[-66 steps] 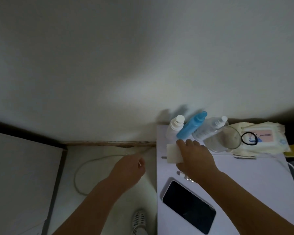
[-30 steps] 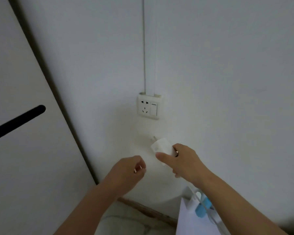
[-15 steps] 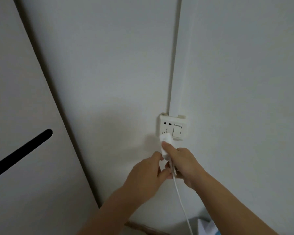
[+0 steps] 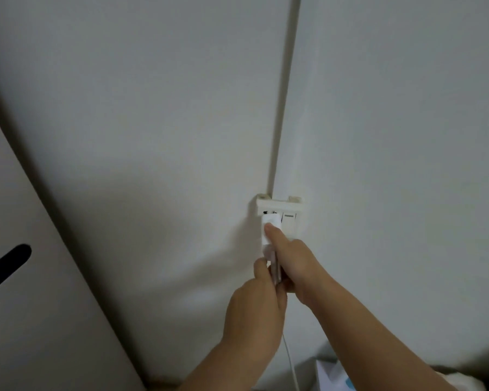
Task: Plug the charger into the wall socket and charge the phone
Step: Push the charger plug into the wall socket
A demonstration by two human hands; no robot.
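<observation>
A white wall socket [image 4: 290,218] with a switch on its right half sits low on the wall. The white charger [image 4: 270,224] is pressed against the socket's left half, covering most of its holes. My right hand [image 4: 297,263] grips the charger, index finger stretched along its face. My left hand [image 4: 259,303] is closed around the cable end just below the charger. The white cable [image 4: 290,359] hangs down from my hands. The phone is out of view.
A thin conduit [image 4: 283,94] runs up the wall from the socket. A pale cabinet door [image 4: 26,263] with a dark slot handle stands at the left. The corner of a white table [image 4: 329,376] shows at the bottom right.
The charger was lifted from the table up to the socket. Over the last half second it has moved a little higher onto the socket face, and both hands stay closed beneath it.
</observation>
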